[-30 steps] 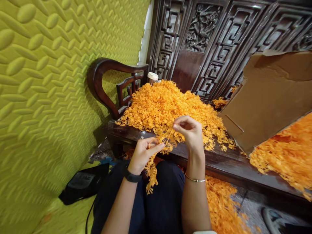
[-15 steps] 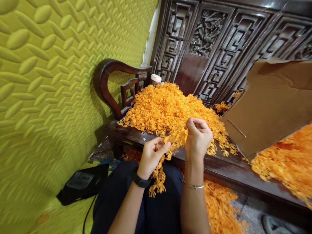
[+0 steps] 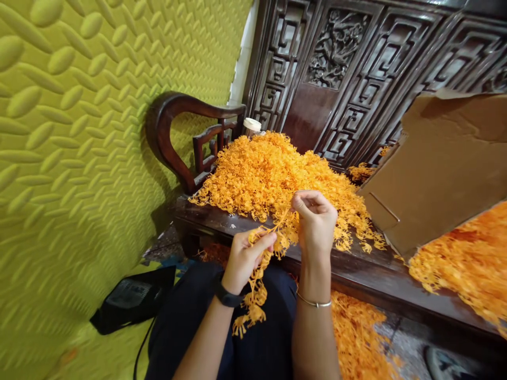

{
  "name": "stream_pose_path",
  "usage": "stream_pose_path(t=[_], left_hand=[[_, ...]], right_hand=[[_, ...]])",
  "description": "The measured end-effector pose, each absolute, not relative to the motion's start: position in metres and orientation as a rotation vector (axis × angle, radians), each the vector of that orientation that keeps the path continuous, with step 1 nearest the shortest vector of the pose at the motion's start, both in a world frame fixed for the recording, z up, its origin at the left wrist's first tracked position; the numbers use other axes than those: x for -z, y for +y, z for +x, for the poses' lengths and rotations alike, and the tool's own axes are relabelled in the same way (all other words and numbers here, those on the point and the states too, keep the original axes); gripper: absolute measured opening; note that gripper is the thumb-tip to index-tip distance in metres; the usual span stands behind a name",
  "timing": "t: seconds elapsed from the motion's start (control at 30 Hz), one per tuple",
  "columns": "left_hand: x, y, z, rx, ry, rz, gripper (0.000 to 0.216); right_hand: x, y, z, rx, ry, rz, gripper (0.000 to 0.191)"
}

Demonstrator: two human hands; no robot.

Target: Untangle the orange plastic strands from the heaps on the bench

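My left hand (image 3: 249,253) is closed, pinching a strand of small orange plastic flower-like pieces (image 3: 255,301) that hangs down over my lap. Up and to the right, my right hand (image 3: 317,216) is closed in a pinch on the upper end of the same orange strand, which runs taut between the two hands. Behind them a large heap of the same orange pieces (image 3: 261,169) lies on the dark wooden bench (image 3: 348,269). I cannot make out the exact kind of these pieces.
A cardboard box piece (image 3: 443,163) leans on the bench at right, with a second orange heap (image 3: 467,258) beside it. More orange pieces lie on the floor. A white-lidded jar (image 3: 252,125) stands behind the heap. A curved wooden armrest (image 3: 158,126) is at left, with a black bag (image 3: 132,298) below.
My right hand has moved slightly left. My left hand's thumb has closed further over the strand, and the hanging end has swung down and left.
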State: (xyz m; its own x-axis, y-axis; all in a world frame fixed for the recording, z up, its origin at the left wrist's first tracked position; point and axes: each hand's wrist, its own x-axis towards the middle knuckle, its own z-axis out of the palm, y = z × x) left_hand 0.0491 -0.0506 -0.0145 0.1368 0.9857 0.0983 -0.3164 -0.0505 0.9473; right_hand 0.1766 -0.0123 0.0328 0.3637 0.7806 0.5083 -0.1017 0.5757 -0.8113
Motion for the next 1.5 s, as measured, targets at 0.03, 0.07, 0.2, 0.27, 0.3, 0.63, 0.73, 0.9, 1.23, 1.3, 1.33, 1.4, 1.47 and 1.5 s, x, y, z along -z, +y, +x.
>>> stream_pose_path(t=[0.03,0.07,0.2,0.27,0.3,0.63,0.73,0.9,1.23,1.3,1.33,1.4,1.47,1.5], left_hand=[[0.014,-0.051,0.051,-1.273,0.804,1.086,0.033],[0.014,-0.050,0.054,-1.262,0.781,1.083,0.034],[0.013,-0.049,0.062,-1.224,0.726,1.091,0.034],[0.018,-0.047,0.060,-1.213,0.738,1.086,0.034],[0.021,-0.046,0.057,-1.210,0.757,1.076,0.034],[0.034,-0.029,0.021,-1.220,0.946,1.123,0.035],[0.029,-0.033,0.032,-1.124,0.948,1.166,0.036],[0.027,-0.036,0.035,-1.039,0.957,1.248,0.030],[0.022,-0.038,0.031,-1.126,0.894,1.264,0.028],[0.021,-0.038,0.030,-1.135,0.858,1.272,0.033],[0.020,-0.038,0.030,-1.139,0.845,1.271,0.035],[0.018,-0.038,0.029,-1.157,0.831,1.263,0.036],[0.017,-0.038,0.028,-1.172,0.832,1.267,0.037],[0.017,-0.039,0.027,-1.183,0.837,1.266,0.037]], right_hand=[[-0.034,-0.013,0.175,-0.636,-0.993,-0.769,0.010],[-0.034,-0.013,0.173,-0.634,-0.936,-0.769,0.010],[-0.035,-0.010,0.168,-0.659,-0.745,-0.805,0.016],[-0.035,-0.007,0.179,-0.609,-0.719,-0.804,0.017],[-0.035,-0.006,0.189,-0.533,-0.723,-0.792,0.017],[-0.017,0.002,0.253,-0.138,-1.055,-0.983,0.021],[-0.012,0.004,0.230,-0.229,-1.446,-1.238,0.026],[-0.026,-0.012,0.194,-0.650,-1.957,-0.995,0.024],[-0.030,-0.017,0.178,-0.554,-1.833,-0.958,0.008],[-0.029,-0.017,0.174,-0.470,-1.755,-0.949,0.009],[-0.028,-0.018,0.170,-0.419,-1.727,-0.954,0.010],[-0.026,-0.021,0.160,-0.301,-1.684,-0.972,0.012],[-0.026,-0.024,0.150,-0.195,-1.676,-0.988,0.014],[-0.027,-0.025,0.148,-0.154,-1.688,-0.994,0.015]])
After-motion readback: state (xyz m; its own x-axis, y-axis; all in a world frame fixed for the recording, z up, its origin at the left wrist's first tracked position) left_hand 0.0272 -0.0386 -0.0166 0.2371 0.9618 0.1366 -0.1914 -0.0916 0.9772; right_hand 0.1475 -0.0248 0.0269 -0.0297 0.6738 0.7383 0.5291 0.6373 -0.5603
